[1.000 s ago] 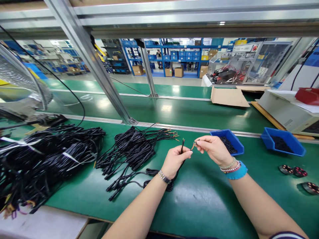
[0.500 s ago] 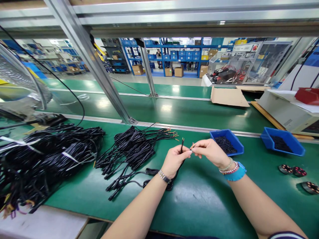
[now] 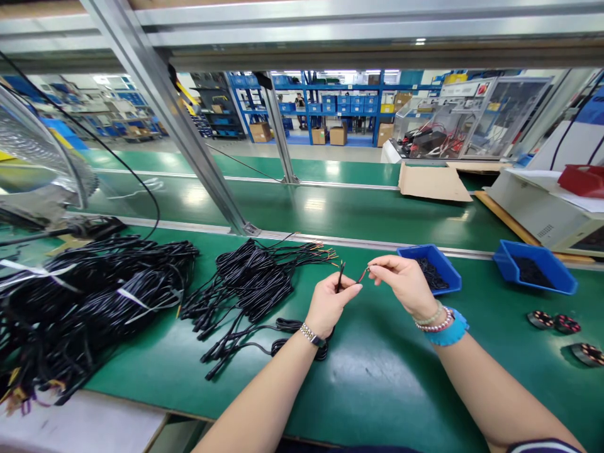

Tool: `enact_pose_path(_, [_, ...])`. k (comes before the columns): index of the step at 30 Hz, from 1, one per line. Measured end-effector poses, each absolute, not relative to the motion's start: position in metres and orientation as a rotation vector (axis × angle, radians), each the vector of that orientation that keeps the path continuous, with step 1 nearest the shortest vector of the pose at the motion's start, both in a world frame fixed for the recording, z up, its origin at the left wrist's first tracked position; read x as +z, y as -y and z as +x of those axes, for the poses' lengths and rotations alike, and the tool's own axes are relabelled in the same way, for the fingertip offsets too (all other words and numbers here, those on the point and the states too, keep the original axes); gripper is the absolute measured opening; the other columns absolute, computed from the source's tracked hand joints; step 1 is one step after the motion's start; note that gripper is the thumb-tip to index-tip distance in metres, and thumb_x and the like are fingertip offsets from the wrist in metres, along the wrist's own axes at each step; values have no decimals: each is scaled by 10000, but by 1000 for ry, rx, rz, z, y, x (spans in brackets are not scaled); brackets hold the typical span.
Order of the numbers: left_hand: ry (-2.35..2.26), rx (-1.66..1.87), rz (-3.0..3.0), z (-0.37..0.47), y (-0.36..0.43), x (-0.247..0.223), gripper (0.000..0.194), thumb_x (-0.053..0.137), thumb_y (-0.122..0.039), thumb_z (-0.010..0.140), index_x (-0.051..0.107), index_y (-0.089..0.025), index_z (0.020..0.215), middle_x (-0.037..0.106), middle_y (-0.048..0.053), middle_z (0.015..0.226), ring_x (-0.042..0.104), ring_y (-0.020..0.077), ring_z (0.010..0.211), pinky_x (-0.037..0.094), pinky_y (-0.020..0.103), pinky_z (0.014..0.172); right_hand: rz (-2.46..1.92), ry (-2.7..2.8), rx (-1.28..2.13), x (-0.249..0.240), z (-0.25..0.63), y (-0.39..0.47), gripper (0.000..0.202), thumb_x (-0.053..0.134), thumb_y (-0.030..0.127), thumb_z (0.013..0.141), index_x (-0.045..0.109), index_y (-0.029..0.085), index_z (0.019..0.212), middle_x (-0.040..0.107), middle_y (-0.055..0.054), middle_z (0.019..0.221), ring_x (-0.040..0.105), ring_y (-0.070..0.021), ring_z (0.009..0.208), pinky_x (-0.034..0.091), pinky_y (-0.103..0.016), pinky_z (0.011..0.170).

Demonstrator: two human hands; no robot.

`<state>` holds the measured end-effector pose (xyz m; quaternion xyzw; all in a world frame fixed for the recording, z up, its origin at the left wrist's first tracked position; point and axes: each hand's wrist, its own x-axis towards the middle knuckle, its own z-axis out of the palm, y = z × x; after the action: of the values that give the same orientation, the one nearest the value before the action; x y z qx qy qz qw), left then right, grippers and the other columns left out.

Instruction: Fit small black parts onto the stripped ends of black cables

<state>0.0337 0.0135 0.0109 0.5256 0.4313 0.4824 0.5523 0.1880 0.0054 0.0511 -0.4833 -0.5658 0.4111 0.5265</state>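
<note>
My left hand [image 3: 331, 303] is closed on a black cable [image 3: 340, 277], whose end sticks up above the fingers. Thin wires, dark and reddish, run from its fingertips to my right hand [image 3: 401, 280], which pinches their tips [image 3: 367, 270]. Below my left wrist lies a coil of black cable [image 3: 321, 352]. Left of my hands sits a pile of black cables [image 3: 255, 277] with bare orange-copper ends pointing right. Behind my right hand is a blue bin [image 3: 441, 269] with small black pieces in it.
A larger heap of black cables [image 3: 94, 296] with white ties covers the left side. On the right are a second blue bin [image 3: 535, 267] and several round metal parts [image 3: 587, 354]. A slanted metal post [image 3: 189, 132] stands behind the cables.
My right hand has moved slightly up and away from my left, so more of the wires shows between them. My left hand has shifted slightly left with the cable.
</note>
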Motion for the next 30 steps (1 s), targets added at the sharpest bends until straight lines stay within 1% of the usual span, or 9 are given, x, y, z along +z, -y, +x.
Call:
enact_pose_path(13, [-1032,1134,1259,33,-14,10,182,690,-286,609,582,-142,631,485,-41,549,377,66,513,286,199,500,-1175,1391,1008,51,192,-5,185,604,317,705,630,140,749,595,-17,610,504,-94,525,413,-237,519])
enact_pose_path(30, [-1028,1104,1302,34,-14,8,192,682,-287,624,564,-136,629,483,-44,559,370,61,520,291,190,505,-1167,1380,1021,51,192,-6,174,596,290,709,622,130,771,599,-13,620,511,-93,529,417,-237,532])
